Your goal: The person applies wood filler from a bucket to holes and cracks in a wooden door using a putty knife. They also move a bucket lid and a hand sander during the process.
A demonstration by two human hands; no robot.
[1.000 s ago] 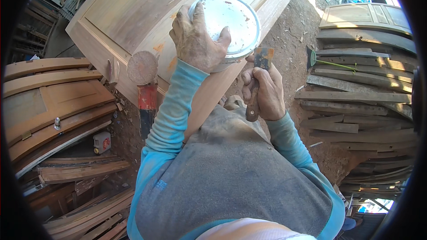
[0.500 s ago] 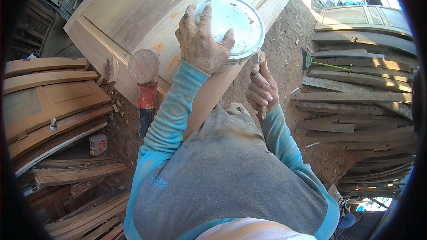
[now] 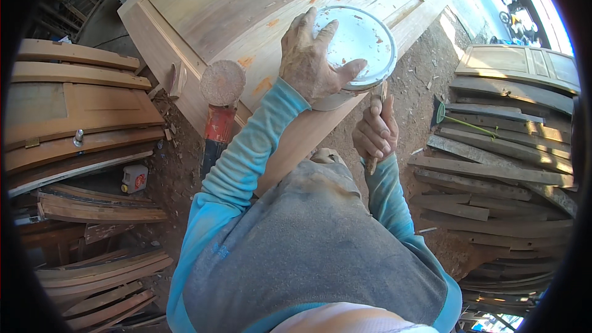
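Note:
A round tin with a pale, paint-flecked lid rests near the edge of a panelled wooden door. My left hand grips the tin from its left side, thumb and fingers lying over the lid. In my right hand is a slim wooden-handled tool, held upright in closed fingers. Its upper end meets the lid's near right rim; the exact shape of the tip is hard to make out. Left of my left forearm, an angle grinder with a round, dusty disc leans by the door.
Door panels are stacked at the left, with a small grey jug below them. Rows of wooden boards lie at the right, a green-handled tool on top. Wood chips litter the dirt floor.
The view has shifted, so the whole scene sits lower and mostly further right. My left thumb reaches across the lid's near edge. The tool stays at the rim.

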